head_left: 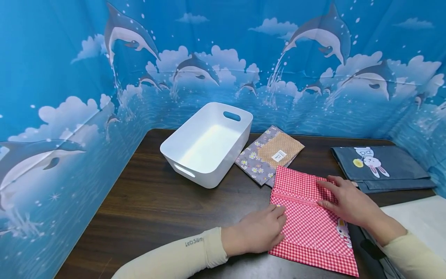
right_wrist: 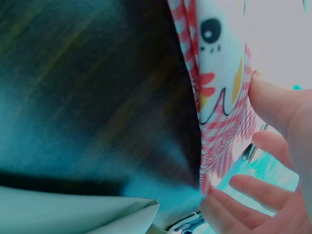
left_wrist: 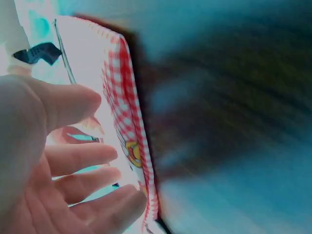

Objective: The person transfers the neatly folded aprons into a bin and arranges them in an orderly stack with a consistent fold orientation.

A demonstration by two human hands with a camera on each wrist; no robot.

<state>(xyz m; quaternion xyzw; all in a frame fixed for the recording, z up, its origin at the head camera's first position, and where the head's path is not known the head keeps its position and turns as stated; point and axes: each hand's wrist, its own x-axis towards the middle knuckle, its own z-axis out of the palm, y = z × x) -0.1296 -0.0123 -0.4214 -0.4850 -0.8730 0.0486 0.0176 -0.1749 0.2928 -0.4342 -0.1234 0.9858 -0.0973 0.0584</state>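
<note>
A folded red-and-white gingham cloth (head_left: 308,223) lies flat on the table, with a seam across its upper part and a cartoon print at its right edge. My left hand (head_left: 258,230) is at its left edge, fingers loosely bent and fingertips right at the fabric. In the left wrist view the thumb and fingers (left_wrist: 83,155) are spread apart beside the cloth's edge. My right hand (head_left: 350,201) rests on the upper right part, thumb and fingers (right_wrist: 265,190) spread. In the right wrist view the print (right_wrist: 219,63) shows a face with a black eye.
A white plastic bin (head_left: 205,143) with handle slots stands at the back. Right of it lies folded purple floral cloth (head_left: 259,161) with a tan dotted patch. Folded dark fabric (head_left: 390,164) with a rabbit print is at the back right. A pale sheet (head_left: 418,221) lies at the right.
</note>
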